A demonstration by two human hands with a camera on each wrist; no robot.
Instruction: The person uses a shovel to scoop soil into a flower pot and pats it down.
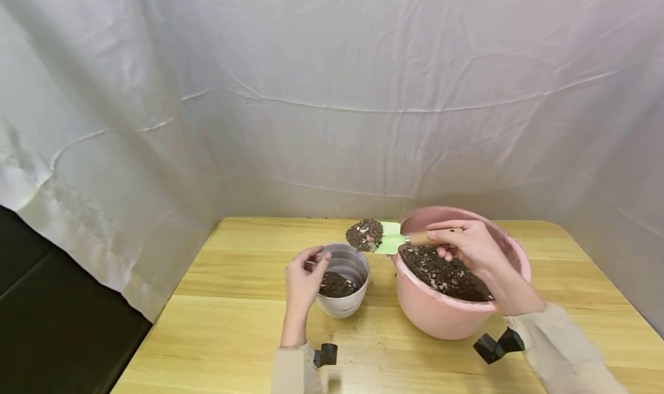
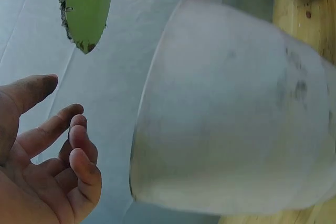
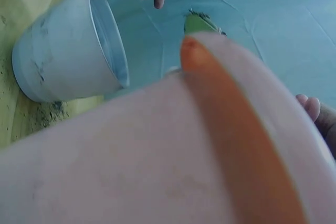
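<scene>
The head view is evenly lit and soft, with no hard glare. The white cloth [image 1: 332, 94] is bright, dimming to grey toward the upper left and right edges. Faint shadows lie on the tabletop [image 1: 233, 325] under the white pot [image 1: 343, 279] and the pink tub [image 1: 451, 313]. The dark lower left corner shows no detail. Straight lines bow slightly at the edges. Both wrist views are blurred: the pot wall [image 2: 231, 124] and the tub rim [image 3: 231, 129] are too close and out of focus, with a bluish cast on the cloth.
</scene>
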